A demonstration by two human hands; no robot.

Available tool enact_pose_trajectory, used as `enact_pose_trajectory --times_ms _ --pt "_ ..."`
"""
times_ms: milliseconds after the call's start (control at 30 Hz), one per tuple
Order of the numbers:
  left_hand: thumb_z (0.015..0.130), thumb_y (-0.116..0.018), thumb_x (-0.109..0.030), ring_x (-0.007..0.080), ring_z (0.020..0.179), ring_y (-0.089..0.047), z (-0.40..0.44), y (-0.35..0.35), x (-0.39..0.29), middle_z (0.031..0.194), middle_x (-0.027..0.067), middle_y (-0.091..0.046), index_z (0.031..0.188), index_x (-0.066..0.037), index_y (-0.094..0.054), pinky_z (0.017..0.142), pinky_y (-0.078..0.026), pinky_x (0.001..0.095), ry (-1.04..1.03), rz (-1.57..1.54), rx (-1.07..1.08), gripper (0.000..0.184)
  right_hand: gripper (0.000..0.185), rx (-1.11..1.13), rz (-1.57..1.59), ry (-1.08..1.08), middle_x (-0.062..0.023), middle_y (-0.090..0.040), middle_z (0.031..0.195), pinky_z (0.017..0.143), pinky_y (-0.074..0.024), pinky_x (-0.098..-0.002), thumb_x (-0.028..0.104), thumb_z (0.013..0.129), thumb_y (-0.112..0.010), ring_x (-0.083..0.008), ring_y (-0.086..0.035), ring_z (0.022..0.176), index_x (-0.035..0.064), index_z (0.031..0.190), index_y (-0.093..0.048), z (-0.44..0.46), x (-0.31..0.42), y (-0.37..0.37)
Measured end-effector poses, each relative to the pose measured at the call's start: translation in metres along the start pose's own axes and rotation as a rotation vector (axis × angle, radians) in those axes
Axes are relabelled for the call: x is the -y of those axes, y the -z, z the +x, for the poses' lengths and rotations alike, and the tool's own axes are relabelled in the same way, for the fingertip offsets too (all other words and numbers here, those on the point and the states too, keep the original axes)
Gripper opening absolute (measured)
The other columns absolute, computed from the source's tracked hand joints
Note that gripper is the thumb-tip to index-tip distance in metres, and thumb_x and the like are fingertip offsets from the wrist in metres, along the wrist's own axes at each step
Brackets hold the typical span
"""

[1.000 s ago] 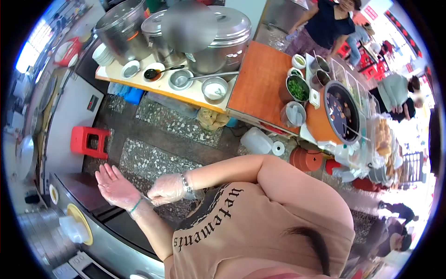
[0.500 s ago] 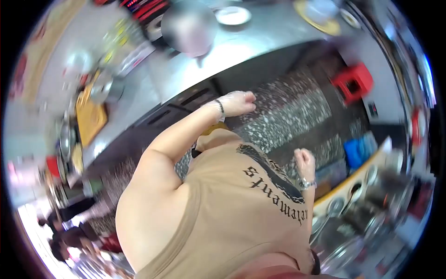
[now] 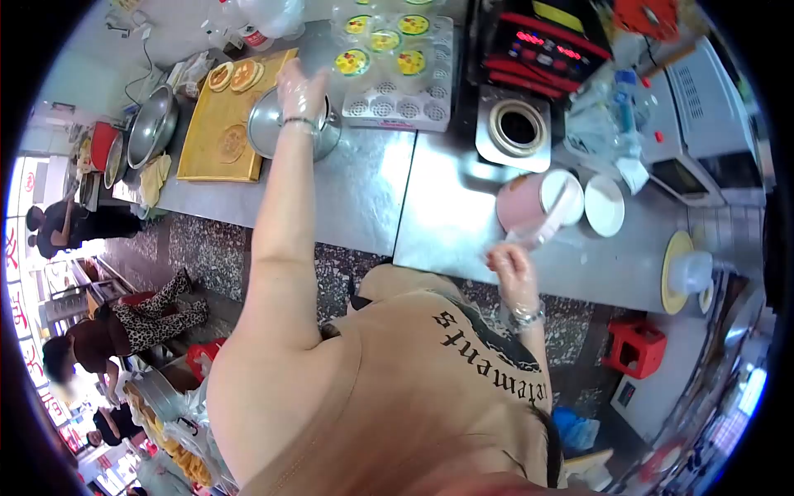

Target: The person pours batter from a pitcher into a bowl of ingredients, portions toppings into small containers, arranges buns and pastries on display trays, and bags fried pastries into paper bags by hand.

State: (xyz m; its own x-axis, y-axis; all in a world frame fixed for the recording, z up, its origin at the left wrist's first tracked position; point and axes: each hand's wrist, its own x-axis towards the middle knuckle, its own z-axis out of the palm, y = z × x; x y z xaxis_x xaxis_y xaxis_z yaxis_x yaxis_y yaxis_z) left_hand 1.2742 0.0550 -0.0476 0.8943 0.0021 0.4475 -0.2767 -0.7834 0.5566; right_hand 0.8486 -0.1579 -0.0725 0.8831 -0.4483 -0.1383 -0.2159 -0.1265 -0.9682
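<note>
My left hand [image 3: 301,95], in a clear plastic glove, reaches out over the counter to a metal pot [image 3: 328,136]. Its fingers are bent around the top of the pot's shiny lid [image 3: 263,124], which sits shifted to the pot's left. The knob is hidden under the hand. My right hand [image 3: 515,277], also gloved, is at the counter's front edge with curled fingers. Just beyond it is a pink pitcher [image 3: 518,205] with a blurred white handle [image 3: 547,223]. Whether the fingers touch the handle is unclear.
Left of the pot lies a wooden board [image 3: 198,136] with round flatbreads [image 3: 246,74]. Behind stand sealed cups [image 3: 385,41] on a perforated tray [image 3: 405,107]. A sealing machine [image 3: 538,50], white bowl [image 3: 605,207] and red stool [image 3: 635,347] are at right. People are at far left.
The view has swung toward the counter. My left hand has gone from in front of my body to the pot lid. My right hand has come up beside the pitcher.
</note>
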Motion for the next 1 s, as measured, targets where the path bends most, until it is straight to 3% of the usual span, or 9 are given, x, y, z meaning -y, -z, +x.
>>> enact_pose_trajectory --times_ms 67,133,267,433,533,733,833,867,1000 --pt "0.081 -0.063 -0.04 0.0369 0.1 -0.062 0.028 -0.028 0.021 0.099 0.0263 -0.064 0.104 0.0 -0.065 0.087 -0.047 0.0457 -0.005 0.154 0.084 0.046 0.029 0.2 -0.055 -0.027 -0.0126 -0.063 0.103 0.073 -0.0523 -0.0308 0.018 0.093 -0.058 -0.0195 -0.067 0.091 -0.0005 0.115 -0.057 0.047 0.037 -0.02" --pt "0.085 -0.056 -0.042 0.0371 0.103 -0.061 0.039 -0.056 0.017 0.103 0.0243 -0.065 0.106 -0.001 -0.066 0.089 -0.047 0.0459 -0.094 0.345 0.82 0.047 0.038 0.245 -0.134 0.04 -0.0152 -0.06 0.112 0.076 -0.0521 -0.0323 0.02 0.092 -0.059 -0.0216 -0.065 0.097 0.0005 0.124 -0.051 0.096 0.053 -0.044" --pt "0.086 -0.054 -0.034 0.0381 0.097 -0.062 0.021 -0.036 0.01 0.098 0.0215 -0.067 0.103 -0.007 -0.069 0.086 -0.047 0.0457 0.071 0.122 0.364 0.036 0.068 0.215 -0.321 0.24 -0.0239 -0.048 0.133 0.095 -0.0455 -0.0398 0.033 0.087 -0.064 -0.0335 -0.054 0.117 -0.0013 0.139 -0.035 0.188 0.068 -0.091" --pt "0.083 -0.056 -0.026 0.0247 0.082 -0.062 0.03 -0.018 0.021 0.085 0.0159 -0.066 0.098 -0.004 -0.068 0.076 -0.047 0.0368 0.379 -0.294 0.443 0.029 0.057 0.063 -0.373 0.498 -0.0218 -0.058 0.123 0.094 -0.046 -0.0389 0.034 0.086 -0.063 -0.034 -0.059 0.111 -0.0009 0.129 -0.049 0.293 0.081 -0.156" --pt "0.087 -0.05 -0.019 0.0201 0.074 -0.05 0.033 -0.042 0.029 0.082 0.0083 -0.06 0.089 -0.002 -0.065 0.073 -0.042 0.0282 0.456 -0.913 0.324 0.023 0.056 0.216 -0.476 0.447 -0.0231 -0.063 0.116 0.094 -0.046 -0.0399 0.039 0.086 -0.06 -0.0363 -0.061 0.108 -0.0001 0.125 -0.055 0.343 0.07 -0.215" --pt "0.084 -0.049 -0.014 0.0216 0.084 -0.055 -0.031 -0.042 0.039 0.086 0.0085 -0.06 0.087 -0.004 -0.063 0.077 -0.043 0.0294 0.057 -0.56 0.43 0.018 0.056 0.119 -0.553 -0.17 -0.0255 -0.06 0.121 0.093 -0.0459 -0.0417 0.044 0.082 -0.062 -0.0363 -0.06 0.11 0.0003 0.118 -0.062 0.425 0.066 -0.276" --pt "0.083 -0.049 -0.014 0.022 0.089 -0.056 -0.035 -0.023 0.019 0.087 0.0083 -0.059 0.087 -0.004 -0.063 0.08 -0.044 0.0296 0.427 -0.756 0.462 0.018 0.052 0.038 -0.595 0.083 -0.028 -0.065 0.102 0.085 -0.0493 -0.0427 0.041 0.081 -0.063 -0.0396 -0.063 0.096 -0.0073 0.1 -0.066 0.44 0.052 -0.278" --pt "0.086 -0.049 -0.016 0.0177 0.088 -0.055 -0.033 -0.027 0.031 0.087 0.0055 -0.059 0.086 -0.003 -0.062 0.082 -0.041 0.0275 0.197 -0.704 0.339 0.018 0.052 0.048 -0.604 0.076 -0.028 -0.065 0.102 0.085 -0.0493 -0.0427 0.041 0.081 -0.063 -0.0396 -0.063 0.096 -0.0073 0.1 -0.066 0.441 0.046 -0.278" --pt "0.092 -0.05 -0.015 0.0094 0.085 -0.051 0.005 -0.015 0.009 0.088 0.0012 -0.059 0.086 0.0 -0.06 0.082 -0.039 0.0248 0.481 -1.062 0.315 0.019 0.035 -0.113 -0.206 0.14 -0.025 -0.066 0.089 0.077 -0.0488 -0.0424 0.033 0.086 -0.059 -0.0372 -0.064 0.085 -0.0003 0.092 -0.069 0.427 0.063 -0.277"
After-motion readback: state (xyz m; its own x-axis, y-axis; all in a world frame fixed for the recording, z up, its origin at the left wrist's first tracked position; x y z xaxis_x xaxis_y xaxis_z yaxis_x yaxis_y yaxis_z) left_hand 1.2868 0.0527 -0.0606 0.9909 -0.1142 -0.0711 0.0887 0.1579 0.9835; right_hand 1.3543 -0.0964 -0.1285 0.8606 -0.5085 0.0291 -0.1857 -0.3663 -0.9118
